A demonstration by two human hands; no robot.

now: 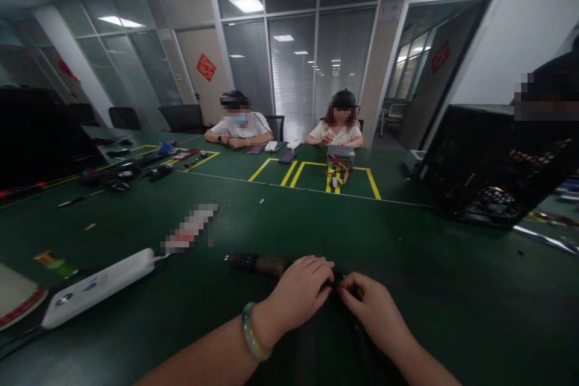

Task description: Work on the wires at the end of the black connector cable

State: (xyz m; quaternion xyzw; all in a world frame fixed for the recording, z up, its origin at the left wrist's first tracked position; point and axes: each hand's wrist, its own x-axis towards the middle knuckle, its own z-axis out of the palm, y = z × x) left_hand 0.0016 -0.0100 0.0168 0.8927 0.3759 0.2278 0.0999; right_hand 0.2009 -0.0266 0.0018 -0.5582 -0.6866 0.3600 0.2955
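Head view: from my end I have the dark rod-shaped tool (266, 265) lying on the green desk (190, 295), partly covered by the left hand (296, 292). That hand's grip is curled around the tool's body. The right hand (373, 307) is just beside it, thumb and forefinger close together near the rod's hidden end; I cannot tell in that shadow whether they pinch anything. To work well here, I would have the left hand bear down so the rod cannot roll, and use only the right fingertips, lightly, with the 2 wrists low. The tool looks slim and round: a shiny tip at the left, a black collar, then a brownish barrel vanishing under the fingers.
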